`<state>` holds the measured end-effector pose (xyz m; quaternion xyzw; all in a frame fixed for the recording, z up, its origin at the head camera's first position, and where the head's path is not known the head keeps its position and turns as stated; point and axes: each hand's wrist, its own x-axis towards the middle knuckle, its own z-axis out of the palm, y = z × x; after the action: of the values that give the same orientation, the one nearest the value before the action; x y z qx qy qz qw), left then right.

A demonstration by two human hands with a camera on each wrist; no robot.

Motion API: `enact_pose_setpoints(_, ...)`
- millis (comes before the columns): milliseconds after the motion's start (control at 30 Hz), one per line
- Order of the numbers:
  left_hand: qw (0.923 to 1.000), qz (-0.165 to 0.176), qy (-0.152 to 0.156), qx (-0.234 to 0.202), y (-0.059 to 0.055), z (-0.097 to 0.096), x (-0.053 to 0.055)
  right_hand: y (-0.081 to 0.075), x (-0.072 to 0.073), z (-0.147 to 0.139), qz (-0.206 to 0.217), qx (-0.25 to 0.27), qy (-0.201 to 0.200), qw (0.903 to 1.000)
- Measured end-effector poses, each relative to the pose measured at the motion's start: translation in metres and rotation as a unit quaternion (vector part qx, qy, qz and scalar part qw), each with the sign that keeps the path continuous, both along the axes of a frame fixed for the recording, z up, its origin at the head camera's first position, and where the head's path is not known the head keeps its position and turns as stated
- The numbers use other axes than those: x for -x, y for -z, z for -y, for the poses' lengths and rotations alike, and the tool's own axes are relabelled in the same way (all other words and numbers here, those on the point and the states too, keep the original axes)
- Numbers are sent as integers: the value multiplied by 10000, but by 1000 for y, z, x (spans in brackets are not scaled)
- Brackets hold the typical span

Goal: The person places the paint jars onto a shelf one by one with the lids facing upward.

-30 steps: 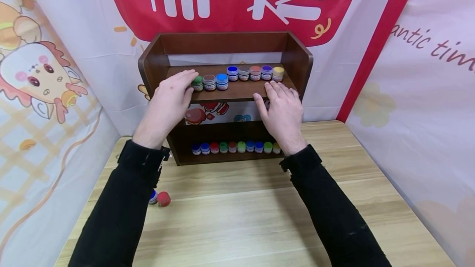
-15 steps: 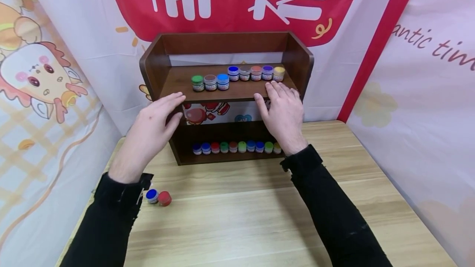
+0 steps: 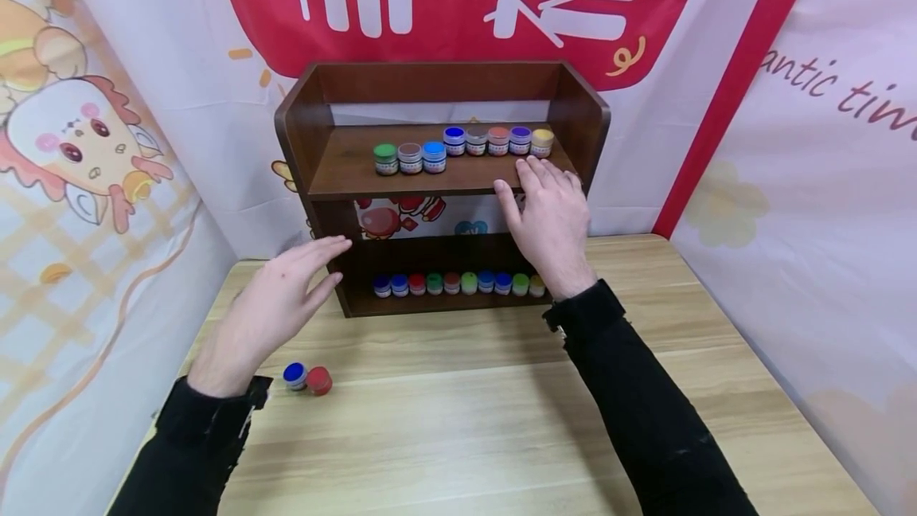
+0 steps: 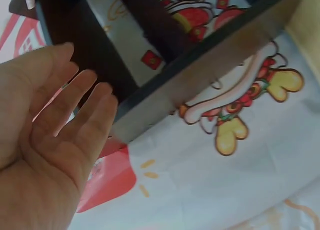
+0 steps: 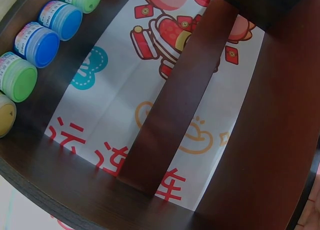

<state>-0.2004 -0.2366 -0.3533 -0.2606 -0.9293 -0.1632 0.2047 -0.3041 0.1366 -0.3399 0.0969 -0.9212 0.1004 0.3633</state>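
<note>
In the head view a dark brown two-tier shelf [image 3: 318, 213] stands at the back of the table. My left hand [image 3: 268, 305] hovers left of its lower tier with fingers extended and nothing in them; the left wrist view shows the same bare palm [image 4: 45, 135]. Below that hand lie a blue-lidded paint jar [image 3: 294, 376] and a red paint jar [image 3: 318, 381]. My right hand [image 3: 548, 221] lies at the upper board's front edge with fingers extended, fingertips just before a yellow-lidded jar [image 3: 542, 143]. Whether they touch it, I cannot tell.
On the upper board, a green-lidded jar [image 3: 386, 158] and two others stand ahead of a rear row of several jars. A lower row of jars includes a red one [image 3: 417, 285]; the right wrist view shows its blue jar [image 5: 42, 47]. Printed cloth [image 3: 215, 142] hangs behind.
My left hand has moved away from the green-lidded jar on the upper board, down and left. The blue-lidded jar on the table has come into full view. My right hand has stayed put.
</note>
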Motion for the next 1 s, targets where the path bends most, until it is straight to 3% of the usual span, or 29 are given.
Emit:
enact_pose_setpoints(267,9919,1148,38,540,34,26,-7,0,0,0,65,-16,-12,10000)
enact_pose_setpoints(500,9739,2102,-117,847,60,45,-15,0,0,0,117,-20,39,9999)
enact_pose_setpoints(833,9458,3066,-250,1041,88,58,-24,0,-1,0,111,-31,11,9999)
enact_pose_setpoints(1000,9423,3138,-399,1097,98,61,-24,0,-1,0,87,-22,14,10000)
